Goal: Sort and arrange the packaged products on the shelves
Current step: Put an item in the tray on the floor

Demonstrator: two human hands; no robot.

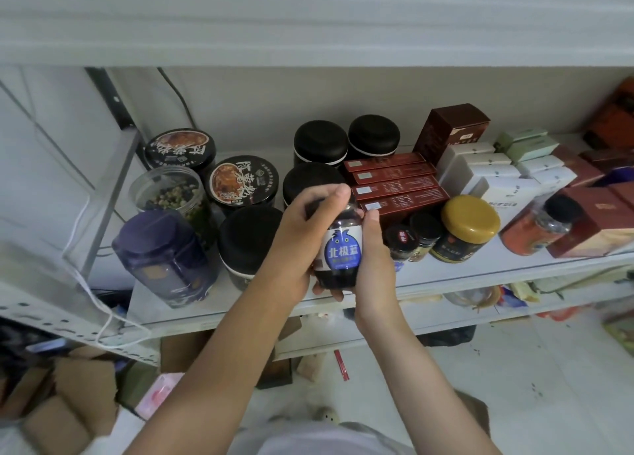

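Nearest the camera, brown cardboard boxes (68, 403) lie on the floor at the lower left, below the two bare forearms that reach up toward the shelf (480, 274).

Both hands grip one dark bottle (341, 252) with a blue and white label. It is held upright in the air just in front of the shelf's front edge, and it does not rest on the shelf. The left hand (300, 235) wraps the bottle's left side, with its fingers curled over the cap. The right hand (372, 266) clasps the right side, with its thumb lying along the shoulder of the bottle.

In the front row of the shelf, a purple canister (164, 255) and a black-lidded canister (248, 238) stand to the left of the hands. To their right stand two small dark jars (408, 240), a gold-lidded jar (468, 225) and an orange bottle with a black cap (535, 228).

Further back are a clear jar of dried pieces (171, 190), two noodle cups (240, 183), more black-lidded canisters (320, 142), a row of flat red boxes (394, 183) and white cartons (487, 170). A tall brown box (449, 129) stands against the rear wall.
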